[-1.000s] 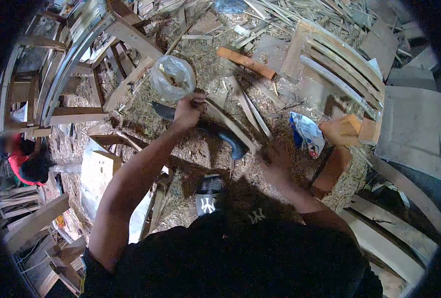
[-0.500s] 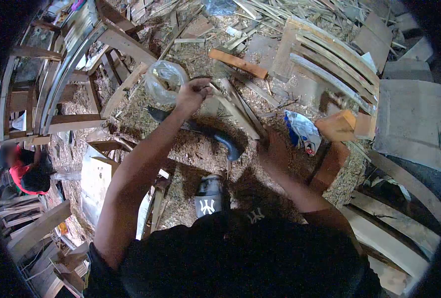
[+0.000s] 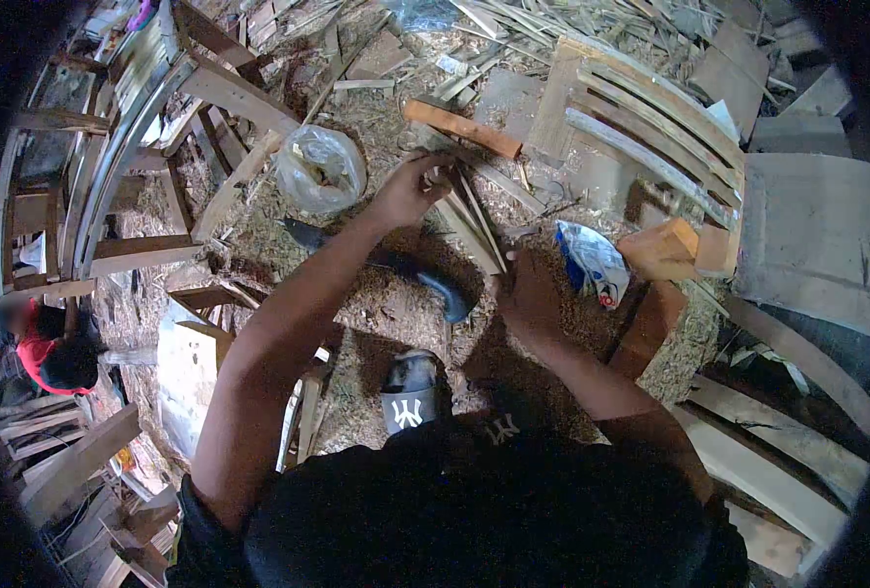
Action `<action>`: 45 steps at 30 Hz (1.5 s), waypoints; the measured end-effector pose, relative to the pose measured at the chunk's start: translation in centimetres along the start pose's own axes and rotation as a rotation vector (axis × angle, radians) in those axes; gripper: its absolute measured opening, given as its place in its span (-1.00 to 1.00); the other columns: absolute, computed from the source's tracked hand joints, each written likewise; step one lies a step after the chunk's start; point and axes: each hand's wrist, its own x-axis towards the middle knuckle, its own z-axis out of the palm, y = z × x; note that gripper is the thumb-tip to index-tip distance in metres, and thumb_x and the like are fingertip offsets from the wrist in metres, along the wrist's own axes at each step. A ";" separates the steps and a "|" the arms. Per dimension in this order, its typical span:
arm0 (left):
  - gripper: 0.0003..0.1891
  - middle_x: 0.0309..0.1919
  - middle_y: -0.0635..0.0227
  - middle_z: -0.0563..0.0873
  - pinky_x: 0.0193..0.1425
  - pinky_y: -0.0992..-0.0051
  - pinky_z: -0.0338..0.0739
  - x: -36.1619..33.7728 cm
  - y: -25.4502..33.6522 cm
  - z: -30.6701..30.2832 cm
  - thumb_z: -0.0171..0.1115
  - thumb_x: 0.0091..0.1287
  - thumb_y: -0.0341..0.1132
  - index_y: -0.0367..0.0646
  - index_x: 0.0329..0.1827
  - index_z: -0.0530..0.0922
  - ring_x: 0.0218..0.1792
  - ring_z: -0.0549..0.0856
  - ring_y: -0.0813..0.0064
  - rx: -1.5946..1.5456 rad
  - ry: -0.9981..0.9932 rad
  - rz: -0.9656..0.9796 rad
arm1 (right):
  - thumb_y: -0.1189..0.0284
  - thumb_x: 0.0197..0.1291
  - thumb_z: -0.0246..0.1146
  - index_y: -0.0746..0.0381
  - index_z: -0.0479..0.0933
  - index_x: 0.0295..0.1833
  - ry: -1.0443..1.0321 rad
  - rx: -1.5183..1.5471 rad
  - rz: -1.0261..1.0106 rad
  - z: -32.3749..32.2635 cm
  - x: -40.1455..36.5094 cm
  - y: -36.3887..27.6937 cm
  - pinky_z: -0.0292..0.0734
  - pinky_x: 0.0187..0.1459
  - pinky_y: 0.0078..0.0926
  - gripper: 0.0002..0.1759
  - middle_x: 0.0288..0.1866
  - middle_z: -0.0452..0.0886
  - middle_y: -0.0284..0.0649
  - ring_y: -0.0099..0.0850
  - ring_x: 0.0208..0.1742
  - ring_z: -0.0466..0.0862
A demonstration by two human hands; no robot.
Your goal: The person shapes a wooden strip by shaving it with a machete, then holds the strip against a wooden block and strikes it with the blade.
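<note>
Two thin wooden strips (image 3: 473, 231) lie at a slant between my hands. My left hand (image 3: 413, 191) is at their upper end, its fingers bent and pressed around something I cannot make out. At the lower end, my right hand (image 3: 528, 294) is closed around the strips, its fingers mostly in shadow. Below my left forearm lies a dark curved tool with a blue-black handle (image 3: 443, 294), partly hidden by the arm. A clear plastic bag (image 3: 321, 169) rests left of my left hand, and a blue and white packet (image 3: 592, 263) is right of my right hand.
Wood shavings cover the ground. An orange-brown block (image 3: 464, 127) lies beyond my hands. Curved slats on a frame (image 3: 650, 147) stand at upper right, wooden frames (image 3: 146, 245) at left. A person in red and black (image 3: 50, 345) is at far left.
My left hand has moved a little right and down onto the strips' upper end, its fingers more bent. The strips' tops have spread slightly apart. My right hand has shifted slightly left.
</note>
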 end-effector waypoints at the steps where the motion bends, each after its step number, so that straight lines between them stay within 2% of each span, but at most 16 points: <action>1: -0.45 0.21 0.14 0.57 0.12 0.39 0.58 -0.2 0.3 -0.4 0.43 0.27 -0.29 -0.20 0.31 0.49 0.11 0.62 0.31 0.022 -0.063 -0.042 | 0.30 0.14 0.39 0.26 0.44 0.09 0.000 -0.012 -0.005 -0.1 -0.1 0.1 0.50 -0.01 -0.02 -0.53 0.06 0.51 0.07 0.05 0.08 0.57; 5: -0.40 0.20 0.11 0.56 0.17 0.37 0.58 -1.1 0.0 -1.2 0.44 0.26 -0.29 -0.18 0.36 0.45 0.15 0.62 0.25 0.104 -0.150 -0.141 | 0.31 0.18 0.36 0.24 0.45 0.11 0.086 -0.123 -0.113 -0.5 -0.9 0.1 0.50 0.00 0.00 -0.57 0.10 0.52 0.07 0.05 0.08 0.57; 8: -0.36 0.17 0.11 0.56 0.14 0.38 0.60 -2.3 -0.5 -1.2 0.44 0.27 -0.27 -0.17 0.39 0.40 0.14 0.62 0.25 0.118 -0.042 -0.013 | 0.32 0.18 0.34 0.23 0.46 0.13 0.047 -0.060 -0.118 -0.3 -0.5 0.4 0.49 0.01 0.02 -0.57 0.09 0.52 0.05 0.06 0.07 0.57; 10: -0.32 0.08 0.04 0.57 0.15 0.30 0.54 -2.4 0.6 -1.7 0.51 0.18 -0.26 -0.20 0.37 0.43 0.09 0.61 0.15 -0.029 -0.182 -0.166 | 0.32 0.17 0.34 0.22 0.46 0.17 -0.105 0.008 -0.062 -0.2 -0.3 0.6 0.48 0.03 0.03 -0.53 0.10 0.52 0.04 0.07 0.08 0.55; 12: -0.19 0.16 -0.01 0.55 0.27 0.27 0.51 -2.9 1.2 -2.2 0.54 0.13 -0.24 -0.19 0.44 0.34 0.19 0.58 0.09 0.155 -0.211 -0.215 | 0.33 0.16 0.34 0.21 0.46 0.19 -0.089 -0.036 -0.086 -0.2 -0.4 0.6 0.47 0.04 0.02 -0.52 0.10 0.52 0.04 0.07 0.09 0.55; 14: -0.12 0.20 -0.01 0.54 0.31 0.23 0.50 -3.4 1.2 -2.4 0.55 0.09 -0.28 -0.11 0.49 0.27 0.24 0.56 0.06 0.195 -0.217 -0.002 | 0.33 0.16 0.33 0.19 0.46 0.21 -0.075 -0.081 -0.106 -0.3 -0.5 0.6 0.47 0.05 0.02 -0.51 0.09 0.52 0.04 0.07 0.10 0.54; 17: -0.07 0.18 -0.01 0.54 0.30 0.20 0.50 -4.2 1.7 -2.6 0.56 0.04 -0.30 -0.08 0.51 0.24 0.23 0.56 0.03 0.381 -0.226 0.099 | 0.32 0.18 0.31 0.18 0.45 0.22 -0.023 -0.136 -0.214 -0.4 -0.8 0.6 0.46 0.07 0.03 -0.52 0.06 0.54 0.02 0.05 0.13 0.53; 21: -0.06 0.20 0.01 0.53 0.33 0.18 0.49 -4.6 1.0 -3.0 0.57 0.00 -0.31 -0.08 0.50 0.25 0.24 0.55 -0.02 0.363 -0.293 0.007 | 0.30 0.22 0.27 0.21 0.47 0.23 -0.016 -0.171 -0.261 0.0 -1.0 1.3 0.47 0.10 0.04 -0.53 0.05 0.54 0.02 0.05 0.15 0.52; 27: -0.26 0.14 0.03 0.53 0.31 0.14 0.51 -5.6 0.7 -2.6 0.54 0.05 -0.26 0.08 0.35 0.41 0.19 0.56 -0.05 0.395 -0.295 -0.039 | 0.32 0.28 0.22 0.26 0.51 0.22 -0.197 -0.107 -0.096 -2.7 -0.8 -0.3 0.47 0.15 0.00 -0.57 0.08 0.54 0.03 0.04 0.15 0.54; 29: -0.35 0.06 0.08 0.57 0.28 0.14 0.52 -5.6 -0.4 -2.5 0.52 0.09 -0.22 0.11 0.30 0.47 0.14 0.59 -0.05 0.468 -0.318 0.166 | 0.35 0.31 0.20 0.27 0.51 0.22 -0.222 -0.169 -0.097 -2.6 -0.8 0.3 0.48 0.14 -0.02 -0.59 0.09 0.53 0.03 0.03 0.12 0.56; 31: -0.41 0.03 0.12 0.59 0.25 0.13 0.52 -5.4 0.1 -2.7 0.52 0.10 -0.20 0.07 0.24 0.51 0.13 0.59 -0.03 0.412 -0.327 0.056 | 0.44 0.33 0.15 0.28 0.50 0.24 0.083 -0.087 -0.319 -1.7 -0.8 0.9 0.51 0.12 -0.07 -0.61 0.11 0.50 0.03 0.01 0.09 0.58; 33: -0.46 0.01 0.16 0.61 0.22 0.12 0.52 -5.2 0.7 -3.1 0.51 0.11 -0.19 0.03 0.18 0.55 0.12 0.60 -0.01 0.355 -0.337 -0.054 | 0.49 0.33 0.14 0.26 0.50 0.27 0.022 0.000 -0.246 -2.7 -0.9 -0.2 0.52 0.11 -0.12 -0.60 0.12 0.48 0.02 -0.02 0.09 0.58; 35: -0.56 -0.06 0.21 0.66 0.15 0.14 0.52 -5.2 1.5 -3.8 0.51 0.13 -0.19 -0.06 0.04 0.59 0.08 0.63 0.05 0.336 -0.295 0.151 | 0.53 0.32 0.14 0.24 0.49 0.29 -0.040 0.088 -0.173 -2.9 -0.6 -0.4 0.53 0.10 -0.18 -0.58 0.13 0.47 0.02 -0.04 0.09 0.58; 38: -0.64 -0.17 0.21 0.68 0.05 0.17 0.54 -5.3 1.4 -4.4 0.50 0.16 -0.19 -0.14 -0.07 0.60 -0.02 0.66 0.07 0.277 -0.289 0.077 | 0.56 0.29 0.16 0.19 0.50 0.31 -0.039 0.162 -0.247 -2.2 1.0 1.8 0.53 0.08 -0.25 -0.55 0.09 0.48 0.00 -0.09 0.04 0.59; 40: -0.63 -0.22 0.22 0.69 0.04 0.19 0.54 -5.7 1.6 -4.4 0.49 0.17 -0.20 -0.15 -0.05 0.59 -0.07 0.68 0.10 0.252 -0.281 0.038 | 0.56 0.27 0.21 0.20 0.56 0.24 0.028 0.250 -0.387 -2.6 1.9 1.9 0.54 -0.05 -0.25 -0.59 -0.04 0.52 -0.04 -0.14 -0.11 0.59; 45: -0.66 -0.30 0.29 0.72 -0.13 0.29 0.60 -5.7 0.8 -4.1 0.45 0.25 -0.16 -0.16 -0.04 0.61 -0.26 0.73 0.32 0.078 -0.250 0.024 | 0.51 0.24 0.27 0.23 0.62 0.15 0.103 0.204 -0.328 -2.9 3.1 2.7 0.51 -0.14 -0.25 -0.66 -0.19 0.54 -0.11 -0.18 -0.19 0.59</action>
